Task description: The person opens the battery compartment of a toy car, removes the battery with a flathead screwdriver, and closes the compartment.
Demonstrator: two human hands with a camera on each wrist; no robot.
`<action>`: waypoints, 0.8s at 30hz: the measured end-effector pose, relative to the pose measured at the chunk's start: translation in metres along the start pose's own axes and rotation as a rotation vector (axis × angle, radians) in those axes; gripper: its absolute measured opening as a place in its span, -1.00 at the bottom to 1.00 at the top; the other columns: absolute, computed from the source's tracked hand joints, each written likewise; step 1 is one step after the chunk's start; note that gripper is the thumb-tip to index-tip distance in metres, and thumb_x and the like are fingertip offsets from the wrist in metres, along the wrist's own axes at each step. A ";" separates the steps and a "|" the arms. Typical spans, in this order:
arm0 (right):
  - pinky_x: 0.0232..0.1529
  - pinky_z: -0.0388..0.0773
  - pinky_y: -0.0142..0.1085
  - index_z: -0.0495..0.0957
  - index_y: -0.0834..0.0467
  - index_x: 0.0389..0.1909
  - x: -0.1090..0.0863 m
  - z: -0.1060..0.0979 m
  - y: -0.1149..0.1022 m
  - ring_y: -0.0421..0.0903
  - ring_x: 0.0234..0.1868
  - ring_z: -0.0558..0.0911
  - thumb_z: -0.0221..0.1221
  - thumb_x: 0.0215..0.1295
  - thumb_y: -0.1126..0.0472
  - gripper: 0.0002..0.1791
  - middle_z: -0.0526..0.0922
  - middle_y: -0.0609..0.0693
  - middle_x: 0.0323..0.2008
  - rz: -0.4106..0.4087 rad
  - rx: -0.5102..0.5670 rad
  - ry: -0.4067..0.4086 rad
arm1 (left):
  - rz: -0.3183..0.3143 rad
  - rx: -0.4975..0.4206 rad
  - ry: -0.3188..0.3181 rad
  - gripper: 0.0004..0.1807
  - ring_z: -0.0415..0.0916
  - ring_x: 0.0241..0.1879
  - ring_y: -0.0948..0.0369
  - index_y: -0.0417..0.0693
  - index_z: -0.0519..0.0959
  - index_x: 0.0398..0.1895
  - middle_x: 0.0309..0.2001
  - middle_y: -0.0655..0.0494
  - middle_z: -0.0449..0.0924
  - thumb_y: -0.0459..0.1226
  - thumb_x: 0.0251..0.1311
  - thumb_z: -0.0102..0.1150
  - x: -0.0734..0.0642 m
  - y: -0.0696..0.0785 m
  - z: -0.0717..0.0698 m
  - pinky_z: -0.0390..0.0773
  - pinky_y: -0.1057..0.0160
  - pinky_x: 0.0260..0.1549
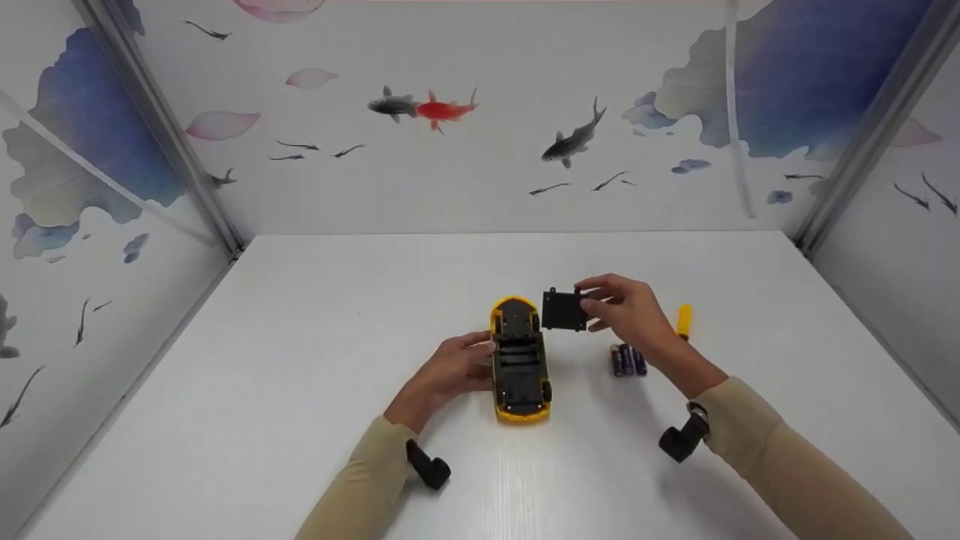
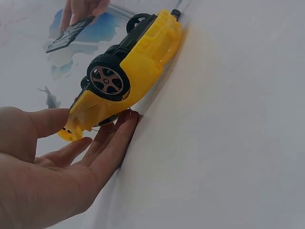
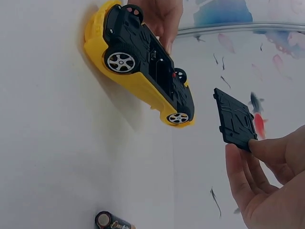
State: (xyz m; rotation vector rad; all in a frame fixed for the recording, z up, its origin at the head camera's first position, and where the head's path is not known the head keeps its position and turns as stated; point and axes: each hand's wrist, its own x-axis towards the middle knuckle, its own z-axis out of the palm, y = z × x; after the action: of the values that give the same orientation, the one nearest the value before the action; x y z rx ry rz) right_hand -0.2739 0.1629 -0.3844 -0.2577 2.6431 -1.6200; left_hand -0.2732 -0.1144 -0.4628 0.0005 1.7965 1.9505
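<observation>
A yellow toy car (image 1: 523, 390) lies upside down on the white table, its black underside (image 3: 126, 36) facing up. Midway along that underside, an uncovered battery compartment (image 3: 162, 71) shows. My left hand (image 1: 454, 367) holds the car by one side, the thumb (image 2: 50, 122) on its body and the other fingers lower down near the table. To the right of the car, my right hand (image 1: 631, 311) pinches a flat black battery cover (image 1: 562, 310) by its edge between thumb and fingers. The cover (image 3: 233, 117) is in the air, apart from the car.
Several batteries (image 1: 628, 361) lie side by side on the table (image 1: 300, 315), below my right hand. Beyond the right wrist lies a tool with a yellow handle (image 1: 684, 321), partly hidden by the arm. Printed walls (image 1: 480, 180) enclose the table at the back and sides.
</observation>
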 end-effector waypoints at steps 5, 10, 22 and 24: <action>-0.13 0.74 -0.26 0.54 0.20 0.24 0.000 0.010 -0.001 0.03 -0.06 0.71 0.15 0.43 0.32 -0.61 0.61 0.31 0.15 -0.004 0.032 -0.011 | 0.007 0.019 -0.008 -0.41 0.64 0.13 -0.02 -0.08 0.24 0.51 0.27 -0.17 0.55 -0.17 0.49 0.03 -0.002 0.000 -0.001 0.65 0.03 0.08; -0.11 0.73 -0.27 0.54 0.20 0.24 -0.001 0.019 -0.003 0.01 -0.05 0.71 0.16 0.42 0.32 -0.61 0.60 0.31 0.15 0.004 0.063 -0.015 | 0.010 0.025 -0.012 -0.41 0.63 0.14 -0.03 -0.10 0.24 0.51 0.26 -0.17 0.55 -0.17 0.49 0.02 -0.002 0.000 -0.001 0.65 0.03 0.10; -0.13 0.73 -0.28 0.56 0.17 0.24 -0.001 0.038 -0.008 -0.04 -0.07 0.73 0.15 0.43 0.32 -0.61 0.60 0.23 0.09 -0.002 0.140 -0.013 | 0.025 0.023 -0.021 -0.42 0.66 0.09 0.01 -0.09 0.25 0.50 0.22 -0.15 0.60 -0.18 0.49 0.03 -0.003 -0.002 -0.001 0.66 0.05 0.07; -0.13 0.73 -0.28 0.56 0.17 0.24 -0.001 0.039 -0.008 -0.05 -0.07 0.72 0.15 0.43 0.32 -0.61 0.60 0.22 0.07 -0.005 0.144 -0.008 | 0.023 0.022 -0.020 -0.42 0.66 0.08 0.01 -0.09 0.26 0.50 0.20 -0.14 0.62 -0.18 0.48 0.03 -0.003 -0.001 -0.001 0.66 0.05 0.07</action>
State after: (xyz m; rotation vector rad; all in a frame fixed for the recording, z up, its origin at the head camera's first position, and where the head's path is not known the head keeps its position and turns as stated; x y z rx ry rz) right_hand -0.2679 0.1253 -0.3953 -0.2649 2.5060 -1.7962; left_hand -0.2706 -0.1160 -0.4632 0.0479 1.8122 1.9403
